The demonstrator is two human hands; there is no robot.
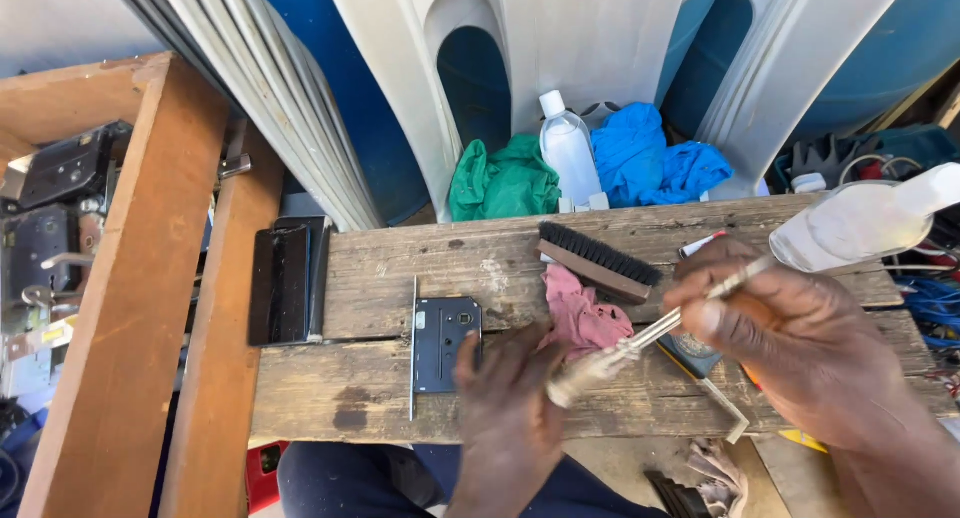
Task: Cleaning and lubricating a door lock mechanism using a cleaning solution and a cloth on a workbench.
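A dark mortise lock body (440, 343) with a long thin faceplate lies flat on the worn wooden bench (380, 268). My left hand (505, 403) rests just right of it, fingers apart, thumb at the lock's right edge. My right hand (790, 348) grips a slim metal-handled brush (640, 338). The brush slants down to the left, and its pale bristle tip hovers over my left hand's fingers. A pink rag (585, 318) lies between the hands.
A black-bristled scrub brush (600, 263) sits behind the rag. A tilted clear bottle (860, 223) is at the right, a white-capped bottle (568, 153) with green and blue cloths at the back. A black case (285, 283) and a wooden frame (130, 278) stand left.
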